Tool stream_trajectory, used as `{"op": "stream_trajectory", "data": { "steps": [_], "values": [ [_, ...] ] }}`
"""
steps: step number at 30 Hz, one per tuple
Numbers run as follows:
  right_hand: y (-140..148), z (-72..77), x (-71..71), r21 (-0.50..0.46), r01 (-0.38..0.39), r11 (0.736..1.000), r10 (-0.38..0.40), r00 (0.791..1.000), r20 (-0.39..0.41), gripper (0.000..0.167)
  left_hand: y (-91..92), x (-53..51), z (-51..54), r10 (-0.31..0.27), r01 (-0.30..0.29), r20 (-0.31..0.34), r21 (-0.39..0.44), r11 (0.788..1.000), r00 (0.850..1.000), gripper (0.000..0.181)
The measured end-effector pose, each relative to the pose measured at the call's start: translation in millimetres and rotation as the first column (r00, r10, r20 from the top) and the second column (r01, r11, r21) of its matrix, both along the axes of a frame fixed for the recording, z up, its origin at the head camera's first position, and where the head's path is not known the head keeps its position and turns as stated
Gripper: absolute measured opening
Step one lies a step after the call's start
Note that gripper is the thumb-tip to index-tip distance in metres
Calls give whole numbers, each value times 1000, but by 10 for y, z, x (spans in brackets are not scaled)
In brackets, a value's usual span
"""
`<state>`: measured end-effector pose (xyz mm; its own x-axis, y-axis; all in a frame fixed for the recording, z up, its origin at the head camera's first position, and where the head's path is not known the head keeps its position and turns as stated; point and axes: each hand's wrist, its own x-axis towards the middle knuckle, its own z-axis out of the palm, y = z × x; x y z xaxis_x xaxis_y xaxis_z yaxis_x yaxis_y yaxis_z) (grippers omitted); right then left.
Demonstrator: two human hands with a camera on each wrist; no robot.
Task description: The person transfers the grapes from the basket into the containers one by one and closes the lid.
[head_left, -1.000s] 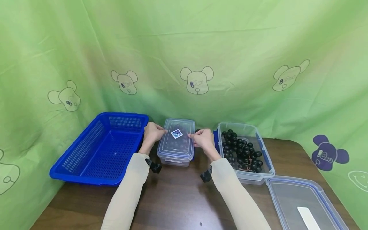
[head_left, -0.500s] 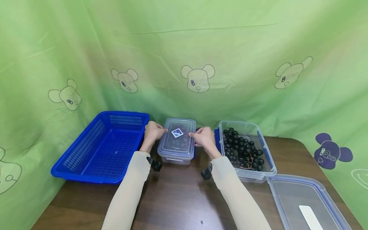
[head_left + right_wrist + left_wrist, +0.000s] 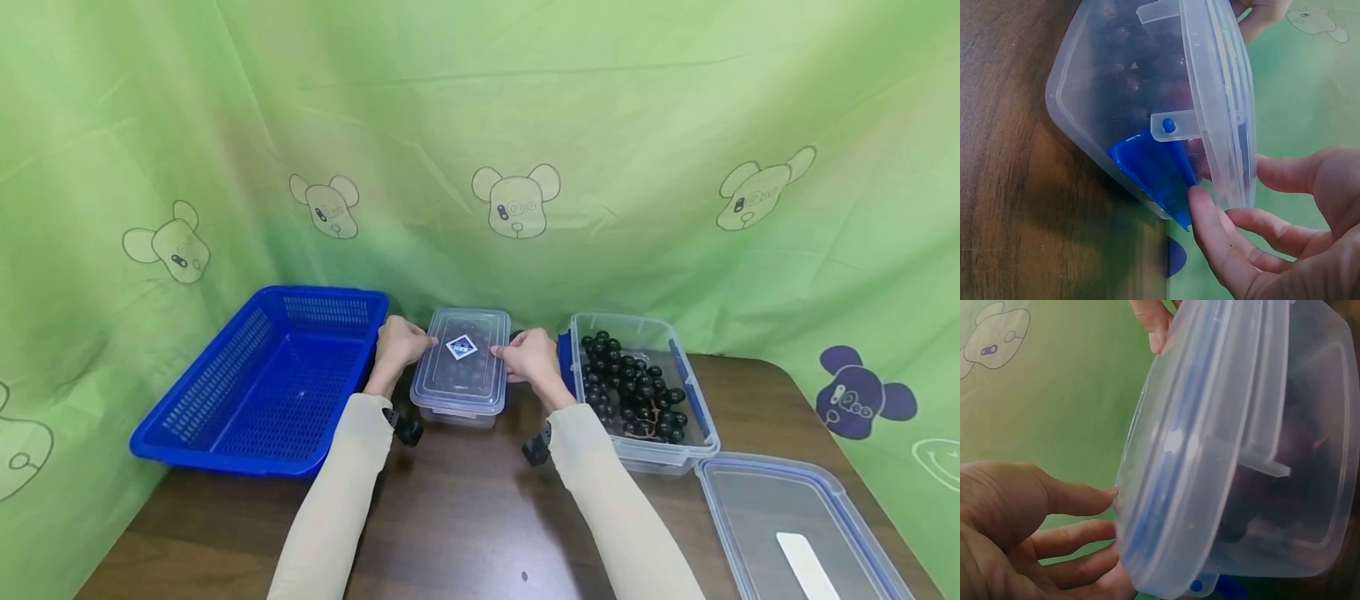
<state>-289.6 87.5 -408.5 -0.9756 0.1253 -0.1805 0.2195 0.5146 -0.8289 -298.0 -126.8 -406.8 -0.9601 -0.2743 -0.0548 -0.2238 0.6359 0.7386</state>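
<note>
A small clear lidded container (image 3: 459,412) stands mid-table, with dark reddish round contents showing blurrily through its wall. Its lid (image 3: 450,383) has a blue seal and a diamond-shaped sticker (image 3: 462,347). My left hand (image 3: 399,346) grips the lid's left edge, thumb on top and fingers below the rim. At the opposite edge my right hand (image 3: 531,362) pinches the lid, its thumb above. In the right wrist view a blue latch (image 3: 1154,165) hangs swung down from the container's side, and a right fingertip touches it. The container's far side is hidden.
A blue plastic basket (image 3: 322,292) stands at the left. To the right, a larger open clear box (image 3: 697,408) holds a bunch of black grapes (image 3: 633,383). Its detached lid (image 3: 765,500) lies at the front right. A green patterned curtain (image 3: 517,100) hangs behind the table.
</note>
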Motion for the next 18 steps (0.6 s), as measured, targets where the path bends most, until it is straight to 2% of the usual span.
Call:
{"op": "stream_trajectory", "data": {
  "steps": [6,11,14,18],
  "values": [
    [-3,3,-21,65,-17,998,17,1000,3,24,5,-22,8,0,0,10,-4,1000,1000,21],
    [29,-10,-39,8,-14,1000,14,999,40,23,21,-33,16,-11,11,9,-8,1000,1000,21],
    [41,-33,-54,-57,-17,998,20,998,54,22,-3,-42,17,-12,12,18,43,999,1000,20],
    [26,-66,-68,-79,-28,996,33,997,63,22,-61,-61,0,-12,-1,71,176,984,997,19]
  ]
}}
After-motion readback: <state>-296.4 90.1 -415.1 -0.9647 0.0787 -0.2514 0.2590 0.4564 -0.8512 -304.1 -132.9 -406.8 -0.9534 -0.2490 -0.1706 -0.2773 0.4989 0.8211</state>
